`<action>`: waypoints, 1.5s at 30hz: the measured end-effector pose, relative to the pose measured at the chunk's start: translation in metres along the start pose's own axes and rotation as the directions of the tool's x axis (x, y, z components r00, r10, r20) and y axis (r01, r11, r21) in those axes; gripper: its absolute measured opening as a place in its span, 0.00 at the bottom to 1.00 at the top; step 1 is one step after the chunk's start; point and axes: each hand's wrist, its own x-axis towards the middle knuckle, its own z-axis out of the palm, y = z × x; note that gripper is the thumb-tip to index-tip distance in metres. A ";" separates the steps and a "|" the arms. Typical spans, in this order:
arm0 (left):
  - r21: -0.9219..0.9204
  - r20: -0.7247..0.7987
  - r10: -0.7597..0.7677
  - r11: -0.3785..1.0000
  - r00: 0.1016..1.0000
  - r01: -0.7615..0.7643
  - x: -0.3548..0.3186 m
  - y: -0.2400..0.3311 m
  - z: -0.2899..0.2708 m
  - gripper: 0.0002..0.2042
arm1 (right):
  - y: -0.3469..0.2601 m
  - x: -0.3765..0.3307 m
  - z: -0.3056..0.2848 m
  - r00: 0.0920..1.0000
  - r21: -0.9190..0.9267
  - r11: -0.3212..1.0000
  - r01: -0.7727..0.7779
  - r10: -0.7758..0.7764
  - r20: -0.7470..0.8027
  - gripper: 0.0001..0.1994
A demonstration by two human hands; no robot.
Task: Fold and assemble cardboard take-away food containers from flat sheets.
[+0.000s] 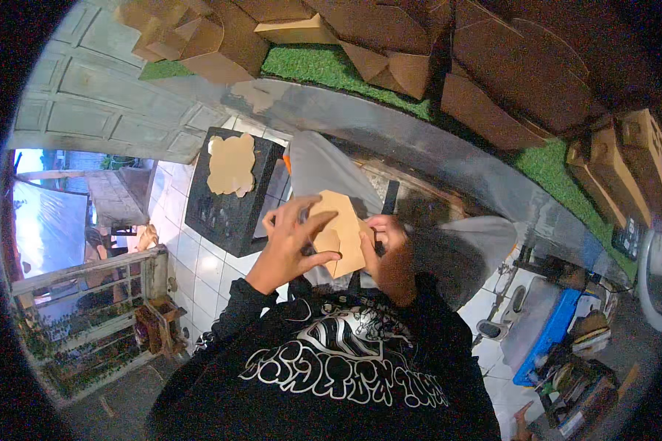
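A tan folded piece of thin cardboard [346,242] with angled edges is held up in front of my chest, over my lap. My right hand [388,253] grips its right edge, the thumb on the near face and the other fingers partly hidden behind. My left hand [290,246] is at the piece's left side with its fingers spread. Its index finger and thumb reach over the face of the cardboard. Whether those fingertips press on it is hard to tell.
To the left, a stack of wavy-edged cardboard pieces [232,165] lies on a black box-like stand [217,202]. Beyond my knees, brown cardboard boxes [515,51] sit on a ledge with green artificial turf [316,70]. A blue-edged tray [552,334] and assorted items are at the right.
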 end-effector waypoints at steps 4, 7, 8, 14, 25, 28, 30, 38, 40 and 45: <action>-0.070 -0.138 -0.141 0.989 0.980 0.132 -0.005 -0.005 0.011 0.46 | 0.004 0.001 0.000 0.999 -0.058 0.998 0.040 -0.041 -0.020 0.10; -0.219 -0.222 -0.197 0.964 0.955 0.148 -0.009 -0.018 0.027 0.59 | 0.002 0.005 0.000 0.983 0.019 0.992 0.125 -0.121 -0.137 0.12; -0.570 -0.204 -0.391 0.793 0.897 0.216 -0.011 -0.020 0.034 0.60 | 0.000 0.006 0.001 0.983 0.011 0.992 0.127 -0.125 -0.133 0.12; -0.989 0.113 -0.389 -0.134 0.914 0.065 -0.016 -0.011 0.058 0.53 | -0.022 0.008 -0.001 0.966 0.404 0.913 -0.047 0.145 -0.214 0.13; -0.991 0.121 -0.342 -0.091 0.932 0.095 0.008 0.011 0.028 0.52 | -0.055 0.018 -0.030 0.880 -0.465 0.760 0.454 -0.465 0.098 0.17; -0.995 0.099 -0.344 -0.049 0.934 0.088 0.008 0.018 0.022 0.53 | -0.064 0.020 -0.033 0.818 -0.478 0.690 0.543 -0.563 0.118 0.17; -0.996 0.068 -0.326 -0.072 0.943 0.047 0.009 0.021 0.018 0.53 | -0.070 0.019 -0.032 0.832 -0.495 0.689 0.530 -0.537 0.142 0.17; -0.998 0.042 -0.340 -0.067 0.939 0.020 0.011 0.027 0.012 0.53 | -0.084 0.022 -0.035 0.835 -0.522 0.658 0.543 -0.486 0.257 0.17; -0.997 0.048 -0.339 -0.075 0.940 0.024 0.012 0.027 0.012 0.53 | -0.085 0.021 -0.033 0.851 -0.514 0.687 0.514 -0.483 0.206 0.17; -1.000 -0.004 -0.332 0.004 0.943 -0.003 0.017 0.028 0.013 0.52 | -0.085 0.019 -0.029 0.864 -0.546 0.687 0.480 -0.476 0.162 0.17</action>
